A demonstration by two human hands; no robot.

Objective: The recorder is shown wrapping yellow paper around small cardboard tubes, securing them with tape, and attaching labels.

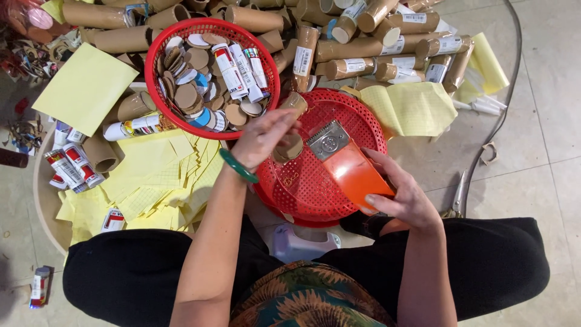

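Left hand: the left hand (pixel 261 138), a green bangle (pixel 238 166) at its wrist, is closed round a short cardboard tube (pixel 289 145), fingers curled over the top so that only the tube's round end shows below the palm.

Right hand: the right hand (pixel 400 192) grips the orange handle of a scraper-like tool (pixel 346 162), thumb along the near edge; the tool's metal head points toward the left hand and lies just beside the tube, though whether they touch cannot be told.

Under the hands: a stack of red mesh lids or trays (pixel 315 188) rests on the lap of the seated person, directly beneath both hands.

Beyond the left hand: a red round basket (pixel 158 72) holds cardboard discs (pixel 184 95) and several white-and-red labelled tubes (pixel 233 71), just past the fingertips.

Beyond the right hand: a heap of brown cardboard tubes (pixel 387 48), many with white labels, lies well ahead of the tool.

Left of the left arm: loose yellow paper sheets (pixel 151 175) spread across the table, with more labelled tubes at their far side.

Right of the right hand: a crumpled yellow sheet (pixel 414 106) lies near the trays, and scissors (pixel 460 194) sit at the glass table edge (pixel 514 72) just outside the wrist.

Below the hands: a pale plastic object (pixel 299 242) shows between the knees.
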